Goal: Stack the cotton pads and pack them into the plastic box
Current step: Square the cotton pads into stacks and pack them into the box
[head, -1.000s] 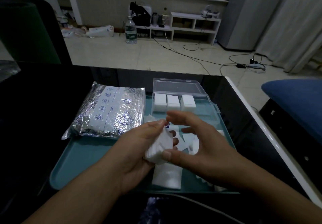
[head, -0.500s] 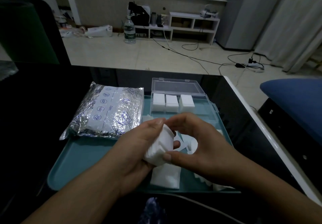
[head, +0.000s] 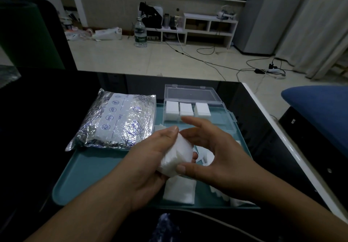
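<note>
Nearest the camera, both forearms reach in over the front edge of the glossy black counter [head: 47, 121]. Left hand [head: 148, 166] grips a small white stack of soft cotton pads [head: 177, 157] held above the tray: thumb on the upper edge, other fingers curled round the stack from below, one fingertip visible at its right side. Right hand [head: 212, 157] is beside the stack with fingers mostly straight and spread apart; its thumb touches the stack's lower edge, the index finger reaches forward over the top, not closed on anything. Under the hands sits a shallow teal rectangular plastic tray [head: 84, 175]. On the tray near its front edge lies a flat white square cotton pad [head: 178, 192]; more loose white cotton pads [head: 207, 157] lie scattered to the right, partly hidden by the right hand and wrist. On the tray's left rear part rests a crinkled silver foil pouch with blue printed icons [head: 116, 121], overhanging the far rim. At the tray's right rear stands a clear plastic box [head: 226, 121] with its hinged lid open and laid back; three upright white blocks of stacked pads [head: 186, 108] stand side by side along its far wall, the near part of the box is partly hidden by the right hand. Beyond the counter: pale tiled floor [head: 113, 53], a clear water bottle [head: 140, 32], a low white shelf unit [head: 209, 26], trailing cables.
</note>
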### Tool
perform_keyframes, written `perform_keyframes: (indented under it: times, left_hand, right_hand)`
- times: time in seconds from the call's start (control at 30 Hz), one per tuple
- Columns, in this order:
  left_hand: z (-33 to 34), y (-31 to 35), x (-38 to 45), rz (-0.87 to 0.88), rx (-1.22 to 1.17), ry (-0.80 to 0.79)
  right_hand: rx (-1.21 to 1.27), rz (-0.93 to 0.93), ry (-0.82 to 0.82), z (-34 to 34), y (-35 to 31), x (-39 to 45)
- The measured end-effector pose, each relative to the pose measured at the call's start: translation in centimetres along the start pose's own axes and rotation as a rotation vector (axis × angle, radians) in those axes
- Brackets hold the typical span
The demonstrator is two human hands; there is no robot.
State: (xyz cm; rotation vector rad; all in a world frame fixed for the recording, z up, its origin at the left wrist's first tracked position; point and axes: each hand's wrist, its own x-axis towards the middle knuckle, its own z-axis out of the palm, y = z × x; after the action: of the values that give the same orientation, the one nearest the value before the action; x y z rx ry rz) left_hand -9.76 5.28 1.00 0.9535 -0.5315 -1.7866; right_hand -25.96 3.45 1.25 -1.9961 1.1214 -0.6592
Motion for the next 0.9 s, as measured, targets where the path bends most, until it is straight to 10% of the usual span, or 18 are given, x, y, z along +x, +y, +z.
perform_keyframes:
  times: [0.9]
  left_hand:
    - [-0.18, 0.13, -0.17, -0.063, 0.018, -0.032]
  right_hand:
    - [-0.009, -0.026, -0.041, -0.07, 0.25, -0.07]
